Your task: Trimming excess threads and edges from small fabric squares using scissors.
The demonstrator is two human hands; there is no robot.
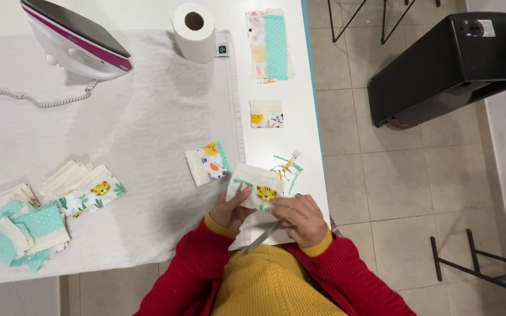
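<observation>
My left hand [230, 209] holds a small patchwork fabric piece [252, 187], cream with a yellow animal print and teal leaves, just above the table's near edge. My right hand [301, 217] grips a pair of metal scissors [263, 236] whose blades point down-left toward my body, right beside that piece. Thread and fabric trimmings [287, 167] lie just above the piece. Another small patchwork piece [208, 163] lies to its left on the white towel [147, 129].
An iron [77, 41] stands at the back left with its cord. A paper roll [194, 30], two more fabric pieces [269, 44] [266, 113] and stacks of fabric squares [42, 210] are on the table. A black box [446, 64] stands on the tiled floor at right.
</observation>
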